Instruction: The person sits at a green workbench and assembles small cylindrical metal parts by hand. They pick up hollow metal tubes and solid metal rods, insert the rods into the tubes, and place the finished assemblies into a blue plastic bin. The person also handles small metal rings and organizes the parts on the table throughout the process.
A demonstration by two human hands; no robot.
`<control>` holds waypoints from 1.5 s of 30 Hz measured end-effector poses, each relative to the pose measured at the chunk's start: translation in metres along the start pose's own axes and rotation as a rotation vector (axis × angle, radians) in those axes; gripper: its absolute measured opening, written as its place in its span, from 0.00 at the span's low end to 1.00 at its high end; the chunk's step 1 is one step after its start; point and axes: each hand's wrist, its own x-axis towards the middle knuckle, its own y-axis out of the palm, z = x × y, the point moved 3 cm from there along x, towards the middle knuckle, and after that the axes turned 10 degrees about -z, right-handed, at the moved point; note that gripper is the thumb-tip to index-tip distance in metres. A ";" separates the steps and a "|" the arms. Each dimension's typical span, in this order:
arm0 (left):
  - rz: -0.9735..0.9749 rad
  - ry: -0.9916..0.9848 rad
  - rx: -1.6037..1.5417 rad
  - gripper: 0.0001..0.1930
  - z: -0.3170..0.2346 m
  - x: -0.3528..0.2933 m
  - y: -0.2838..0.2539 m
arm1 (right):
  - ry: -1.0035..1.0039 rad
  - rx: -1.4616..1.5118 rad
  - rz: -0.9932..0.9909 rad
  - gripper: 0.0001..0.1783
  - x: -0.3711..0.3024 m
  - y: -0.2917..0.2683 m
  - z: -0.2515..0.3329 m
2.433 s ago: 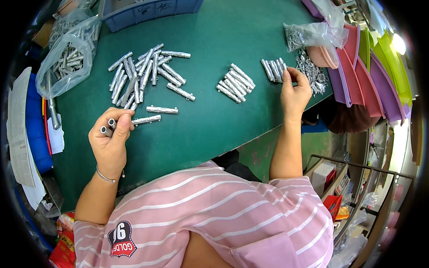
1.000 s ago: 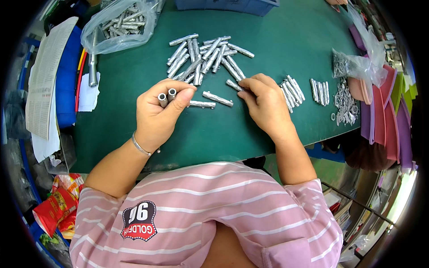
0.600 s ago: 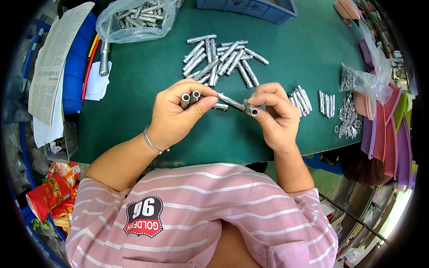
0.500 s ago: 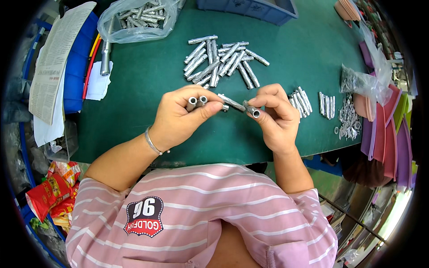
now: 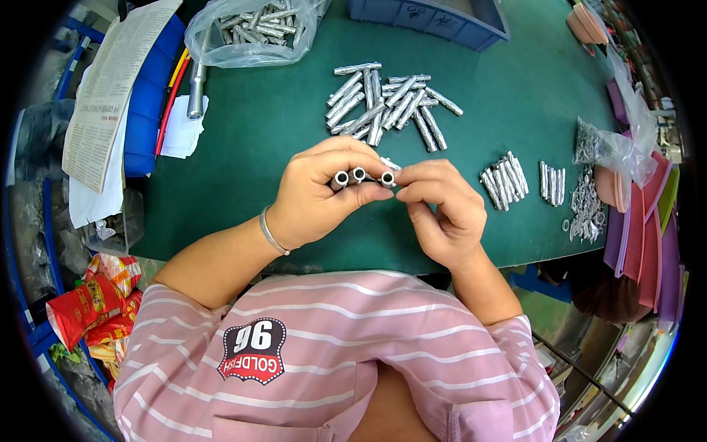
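While we look down at the green table [image 5: 221, 147], we count three small silver tubes [image 5: 361, 177] held in a row between two hands. Our left hand [image 5: 317, 195] is curled tight around two of them, with the thumb under and the fingers over. Our right hand [image 5: 442, 210] pinches the third tube, the one at the right end of the row, between thumb and first finger. The two hands touch at the fingertips.

All three tubes point their open round ends up at us, so we see three little rings side by side. Their long bodies run away from us, down into the hands, so we cannot see how long they are. The row of rings runs from 9 o'clock to 3 o'clock.

At 12 o'clock from the hands lies a loose pile of tubes [image 5: 390, 103], too many and too mixed up to count well. At 3 o'clock we see two neat small rows of tubes [image 5: 504, 177], lying flat and pointing about 12 o'clock. Further out at 3 o'clock is a clear bag of tiny metal rings [image 5: 589, 191]. At 11 o'clock sits one clear bag of more tubes [image 5: 254, 26]. One blue tray [image 5: 434, 15] is at 12 o'clock, far back.
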 end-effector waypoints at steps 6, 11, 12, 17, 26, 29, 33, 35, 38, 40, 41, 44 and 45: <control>-0.080 0.197 0.069 0.11 -0.006 0.001 0.000 | 0.086 -0.018 -0.100 0.10 -0.001 -0.004 -0.006; -0.058 0.174 0.108 0.11 -0.008 -0.001 -0.001 | 0.158 -0.212 -0.048 0.09 0.002 -0.004 -0.010; -0.046 0.179 0.119 0.11 -0.008 -0.001 -0.001 | 0.149 -0.285 0.002 0.08 0.002 -0.003 -0.013; -0.023 -0.268 -0.399 0.08 0.008 0.003 -0.005 | 0.202 -0.529 0.180 0.07 -0.007 -0.001 -0.021; -0.173 -0.566 -0.706 0.06 0.018 0.003 -0.004 | 0.287 -0.088 0.043 0.08 -0.001 -0.005 -0.017; -0.091 -0.648 -0.600 0.07 0.014 0.000 0.002 | 0.215 0.008 0.008 0.08 -0.001 -0.003 -0.016; 0.022 -0.733 -0.507 0.10 0.014 -0.003 0.006 | 0.181 0.031 -0.028 0.09 -0.003 -0.004 -0.016; 0.039 -0.750 -0.496 0.11 0.012 -0.003 0.006 | 0.195 0.061 -0.037 0.08 -0.004 -0.004 -0.015; 0.064 -0.764 -0.496 0.11 0.012 -0.003 0.007 | 0.225 0.127 -0.055 0.08 -0.006 -0.003 -0.016; 0.089 -0.770 -0.497 0.11 0.012 -0.003 0.007 | 0.246 0.167 -0.073 0.08 -0.007 -0.003 -0.017; 0.104 -0.783 -0.499 0.11 0.012 -0.003 0.007 | 0.256 0.183 -0.084 0.08 -0.008 -0.003 -0.016; 0.129 -0.809 -0.503 0.11 0.011 -0.004 0.009 | 0.218 0.197 -0.075 0.09 -0.007 -0.001 -0.016; 0.124 -0.808 -0.503 0.11 0.012 -0.004 0.010 | 0.194 0.195 -0.066 0.09 -0.007 0.000 -0.015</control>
